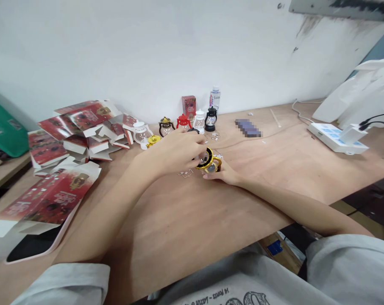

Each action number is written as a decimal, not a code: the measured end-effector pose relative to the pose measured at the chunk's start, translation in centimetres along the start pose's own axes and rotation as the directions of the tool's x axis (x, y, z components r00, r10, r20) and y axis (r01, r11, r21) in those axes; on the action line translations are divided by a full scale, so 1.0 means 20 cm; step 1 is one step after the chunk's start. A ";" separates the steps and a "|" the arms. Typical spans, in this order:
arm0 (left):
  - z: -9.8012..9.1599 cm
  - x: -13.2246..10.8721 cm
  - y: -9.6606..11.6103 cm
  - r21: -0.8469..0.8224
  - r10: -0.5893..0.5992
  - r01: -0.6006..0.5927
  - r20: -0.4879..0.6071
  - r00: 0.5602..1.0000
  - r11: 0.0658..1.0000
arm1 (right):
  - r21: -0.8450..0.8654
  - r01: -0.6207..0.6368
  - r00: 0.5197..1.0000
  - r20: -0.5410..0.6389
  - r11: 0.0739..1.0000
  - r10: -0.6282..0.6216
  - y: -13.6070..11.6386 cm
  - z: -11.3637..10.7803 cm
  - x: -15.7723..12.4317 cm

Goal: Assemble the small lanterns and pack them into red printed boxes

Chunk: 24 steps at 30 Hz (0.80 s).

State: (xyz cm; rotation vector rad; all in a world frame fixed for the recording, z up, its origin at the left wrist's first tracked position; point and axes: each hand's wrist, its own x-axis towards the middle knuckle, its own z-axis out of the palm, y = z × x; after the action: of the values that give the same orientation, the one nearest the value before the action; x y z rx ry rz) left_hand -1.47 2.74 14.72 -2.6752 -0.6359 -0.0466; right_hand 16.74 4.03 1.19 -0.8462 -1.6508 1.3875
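A small gold lantern is tipped on its side, its round, dark-lined end facing my left hand. My right hand wraps round it from the right, just above the tabletop. My left hand reaches over from the left with bent fingers close together at the lantern's rim; whatever is between the fingertips is hidden. Behind my left hand stand a white lantern, a bronze lantern, a red lantern, a second white lantern and a black lantern. A gold lantern top shows partly.
Flattened red printed boxes pile up on the left, above a pink-edged dark tablet. A red box and a water bottle stand by the wall. Small wire pieces lie nearby. On the right sits a white power strip with cables.
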 end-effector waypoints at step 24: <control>0.03 0.03 -0.02 -0.243 -0.225 0.179 -0.175 0.959 0.953 | -0.062 0.035 0.998 -0.059 0.997 -0.039 0.02 -0.02 0.01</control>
State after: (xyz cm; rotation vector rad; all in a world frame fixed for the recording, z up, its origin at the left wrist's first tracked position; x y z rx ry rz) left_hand -1.15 3.44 14.37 -2.7566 -0.8833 -0.4654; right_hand 16.97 4.41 0.81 -0.8794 -1.6623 1.2797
